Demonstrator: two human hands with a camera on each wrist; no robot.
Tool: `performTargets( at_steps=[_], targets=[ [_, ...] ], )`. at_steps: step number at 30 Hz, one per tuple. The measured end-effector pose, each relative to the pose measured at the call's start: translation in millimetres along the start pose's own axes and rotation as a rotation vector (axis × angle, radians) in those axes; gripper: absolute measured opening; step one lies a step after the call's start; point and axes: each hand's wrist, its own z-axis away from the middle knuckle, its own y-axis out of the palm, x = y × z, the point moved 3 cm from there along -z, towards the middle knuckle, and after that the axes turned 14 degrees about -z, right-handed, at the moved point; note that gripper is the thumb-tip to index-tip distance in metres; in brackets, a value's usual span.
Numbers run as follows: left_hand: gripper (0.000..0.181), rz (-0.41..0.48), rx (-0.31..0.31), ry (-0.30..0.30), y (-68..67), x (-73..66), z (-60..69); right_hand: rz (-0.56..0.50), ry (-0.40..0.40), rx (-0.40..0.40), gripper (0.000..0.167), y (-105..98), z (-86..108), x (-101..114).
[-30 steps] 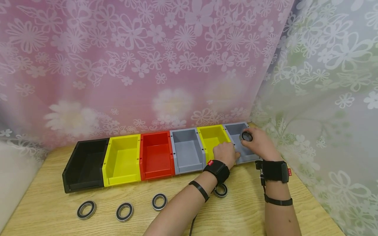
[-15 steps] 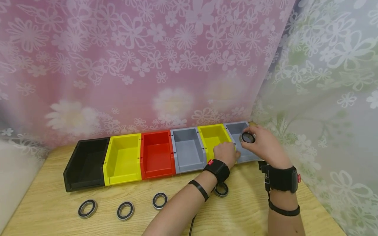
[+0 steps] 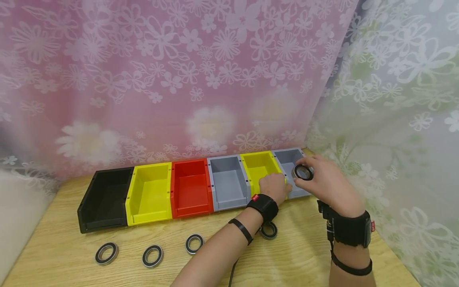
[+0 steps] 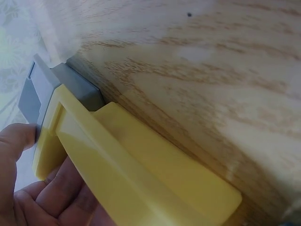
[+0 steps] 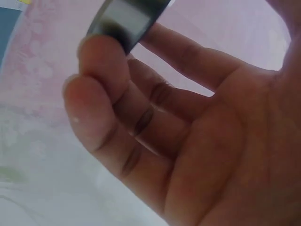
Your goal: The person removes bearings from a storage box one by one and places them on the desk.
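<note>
In the head view my right hand (image 3: pixel 328 181) pinches a ball bearing (image 3: pixel 303 172), a metal ring with a black seal, tilted above the right-end grey bin (image 3: pixel 291 156). The right wrist view shows part of the bearing's shiny rim (image 5: pixel 127 21) at the fingertips. My left hand (image 3: pixel 274 187) grips the front of the neighbouring yellow bin (image 3: pixel 259 160). Seen from the left wrist, its curled fingers lie against the yellow bin wall (image 4: pixel 103 155), and the thumb presses the side by the grey bin (image 4: pixel 77 87).
Leftward the row continues with a grey bin (image 3: pixel 229 181), a red bin (image 3: pixel 191 187), another yellow bin (image 3: pixel 150 193) and a black bin (image 3: pixel 107 199). Several bearings lie on the wooden table, including one ring (image 3: pixel 106 253) at the left and one (image 3: pixel 269 230) beside the left wrist. Curtains hang behind.
My right hand has drawn back slightly towards the front right, and the bearing has shifted right and down with it in the head view. The left hand keeps its place.
</note>
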Motion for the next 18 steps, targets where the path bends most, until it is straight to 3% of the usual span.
performTargets(
  at_steps=[9,14,18],
  targets=[
    [0.055,0.014,-0.07,-0.001,-0.2,0.1,2.5,0.063,0.002,0.105,0.033,29.7,10.8,-22.5],
    [0.056,0.023,-0.064,-0.01,0.6,-1.2,3.5,0.08,0.07,0.187,0.031,53.2,27.9,-45.0],
    [0.056,0.007,-0.058,-0.013,0.7,-1.4,3.2,0.107,0.076,0.213,0.032,67.6,35.6,-57.8]
  ],
)
